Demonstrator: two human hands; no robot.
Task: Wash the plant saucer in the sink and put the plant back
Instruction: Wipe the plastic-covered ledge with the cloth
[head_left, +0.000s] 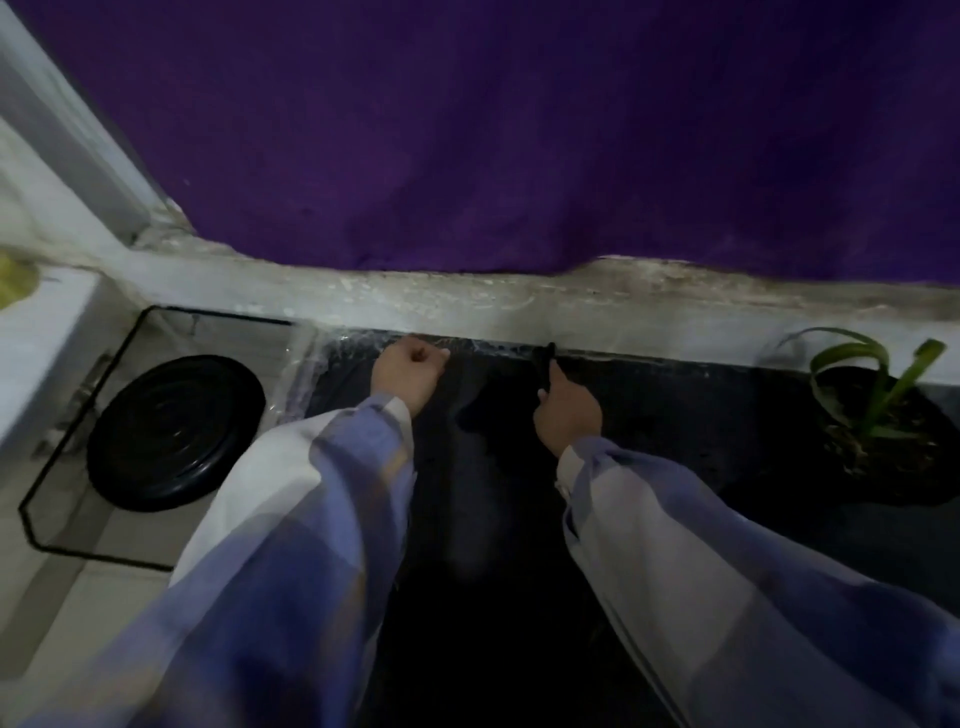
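Now, on my feed the right hand (569, 415) grips a slim dark object (545, 366) that sticks up toward the pale ledge (467, 301); I cannot tell what it is. The left hand (410, 376) is clenched in a fist just below the same ledge, and I see nothing in it. Both hands hover over a dark counter (675, 405), apart from each other, with bare counter between them. Something translucent (306, 364) runs down at the counter's left edge, just beside the left fist; the blur hides what it is. Beyond that edge the black plant saucer (176, 431) lies flat in the pale sink (78, 540), close to its back wall, with free floor on the near side. The plant (878, 410) stands on the counter at far right, against the ledge and well apart from the right hand. A purple wall (519, 130) closes off everything above the ledge.
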